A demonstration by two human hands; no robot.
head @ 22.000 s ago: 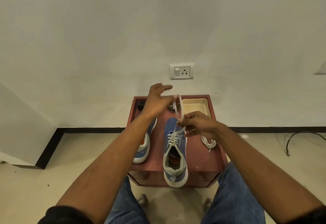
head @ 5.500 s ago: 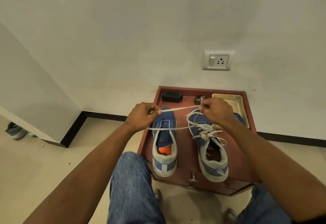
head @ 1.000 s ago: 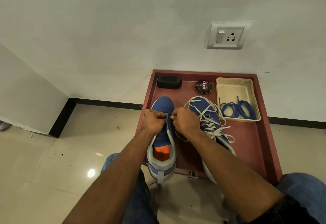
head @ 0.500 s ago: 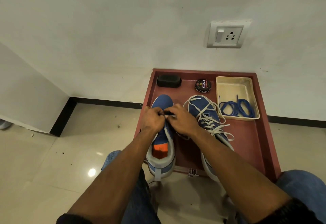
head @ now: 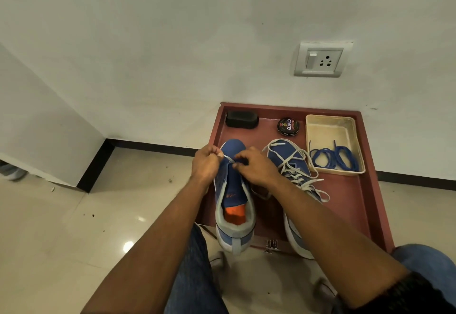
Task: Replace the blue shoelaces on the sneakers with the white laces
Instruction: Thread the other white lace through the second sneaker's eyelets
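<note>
Both hands pinch the white lace (head: 228, 159) at the left sneaker's (head: 233, 190) toe-end eyelets: left hand (head: 206, 165) and right hand (head: 256, 166) each curled on it. Even both ends before crossing upward.

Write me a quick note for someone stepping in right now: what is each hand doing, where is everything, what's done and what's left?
Left hand pinches the white lace at the toe end of the left sneaker; right hand works the same lace.
Right sneaker is laced white, ends loose, no bow.
Blue laces lie in the beige tray.
Left: thread the left sneaker upward, tie both.
</note>
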